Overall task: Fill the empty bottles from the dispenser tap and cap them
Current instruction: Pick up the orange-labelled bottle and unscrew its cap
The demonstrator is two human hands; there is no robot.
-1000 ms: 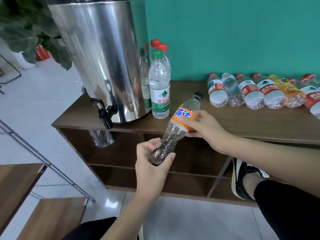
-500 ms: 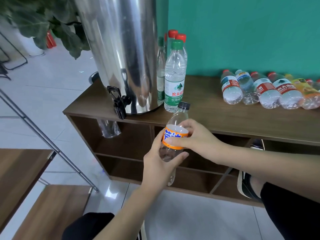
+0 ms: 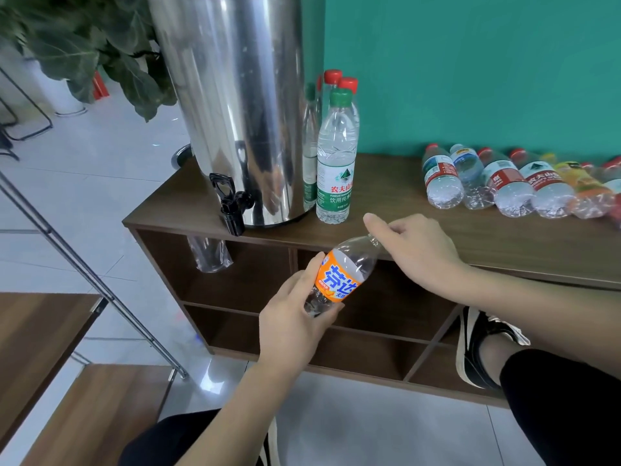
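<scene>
Centre of frame: left hand (image 3: 295,324) grips orange-labelled bottle (image 3: 339,277), tilted, neck up-right | right hand (image 3: 416,250) fingers curled at bottle mouth, cap hidden, cannot tell if held | upper left: steel dispenser (image 3: 232,105), black tap (image 3: 230,206) | right edge: lying bottles (image 3: 497,183) on shelf top (image 3: 403,196)

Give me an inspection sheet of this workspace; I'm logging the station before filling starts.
Surface: brown cabinet top, shelves below.
Job's things: steel dispenser with black tap over the edge; orange-label bottle tilted, neck bare; capped bottles standing; a row lying by the wall.
Clutter: clear bag under the tap.
Hands: left hand grips the bottle; right hand curled at its neck, cap not visible.
Cables: nothing seen.
Surroundings: teal wall, plant, tiled floor, metal rail.
</scene>
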